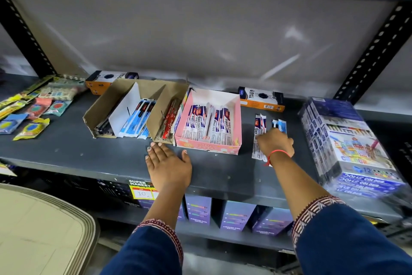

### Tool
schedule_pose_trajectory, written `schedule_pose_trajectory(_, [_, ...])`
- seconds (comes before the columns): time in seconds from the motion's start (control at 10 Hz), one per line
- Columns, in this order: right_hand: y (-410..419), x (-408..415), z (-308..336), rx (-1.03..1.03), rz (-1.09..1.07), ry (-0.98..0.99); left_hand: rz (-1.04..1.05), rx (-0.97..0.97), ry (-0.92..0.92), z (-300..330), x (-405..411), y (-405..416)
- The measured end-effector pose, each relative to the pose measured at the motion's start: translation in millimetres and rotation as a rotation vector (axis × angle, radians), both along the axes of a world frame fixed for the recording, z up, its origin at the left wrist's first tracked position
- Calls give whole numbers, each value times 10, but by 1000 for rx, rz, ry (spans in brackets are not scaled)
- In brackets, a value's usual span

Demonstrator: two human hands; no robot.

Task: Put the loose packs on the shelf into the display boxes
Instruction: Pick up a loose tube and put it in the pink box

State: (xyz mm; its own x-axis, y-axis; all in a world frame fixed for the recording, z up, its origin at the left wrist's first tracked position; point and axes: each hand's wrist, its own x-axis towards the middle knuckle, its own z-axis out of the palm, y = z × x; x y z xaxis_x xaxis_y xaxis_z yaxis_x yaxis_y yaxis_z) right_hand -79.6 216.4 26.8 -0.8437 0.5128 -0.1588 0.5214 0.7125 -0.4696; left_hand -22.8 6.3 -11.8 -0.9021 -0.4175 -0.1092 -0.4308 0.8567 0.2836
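A pink display box (208,146) stands mid-shelf holding several white pen packs. Left of it are a brown cardboard box (156,114) with red pen packs and another brown box (104,105) with blue pen packs. Right of the pink box, loose white pen packs (258,127) and loose blue packs (281,124) lie on the grey shelf (89,154). My right hand (275,144) rests on these loose packs, fingers curled over the blue ones. My left hand (168,164) lies flat on the shelf in front of the boxes, fingertips touching the red-pack box.
A wrapped bundle of colour-pencil boxes (350,149) sits at the right. Orange-and-black pen cartons (263,98) (109,80) lie at the back. Assorted small packets (35,107) cover the left end. Purple boxes (239,212) stand on the lower shelf.
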Motion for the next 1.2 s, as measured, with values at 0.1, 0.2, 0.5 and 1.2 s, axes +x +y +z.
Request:
schedule_pose_trajectory(0.1, [-14, -7, -3, 13, -2, 13, 4, 4, 14, -10, 6, -4])
schedule_pose_trajectory(0.2, [-21, -22, 3, 36, 8, 1, 4, 5, 14, -13, 2, -6])
schedule_pose_trajectory(0.5, [38, -113, -19, -158, -57, 19, 5, 9, 25, -8, 2, -6])
schedule_pose_trajectory(1.2, [-12, 73, 674, -1263, 7, 73, 26, 32, 52, 30, 46, 20])
